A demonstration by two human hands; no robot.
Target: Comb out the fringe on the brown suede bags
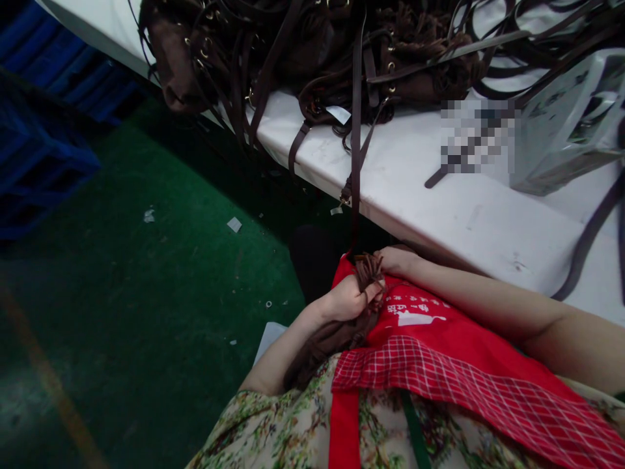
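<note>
A dark brown suede bag [315,352] with fringe lies in my lap against the red apron. My left hand [344,299] is closed on its gathered fringe [368,268], the fingers wrapped around the brown strips. Just beyond, by the table edge, my right hand [398,260] is closed at the far side of the same bag; its fingertips are partly hidden. From the table a long dark strap [356,130] hangs down toward my hands.
Brown fringed bags with straps and metal eyelets [312,45] are heaped on the white table [415,202]. A clear plastic bin [551,137] and loose straps [590,234] are at the right. Blue pallets [39,156] stand left on the green floor [170,312], with paper scraps.
</note>
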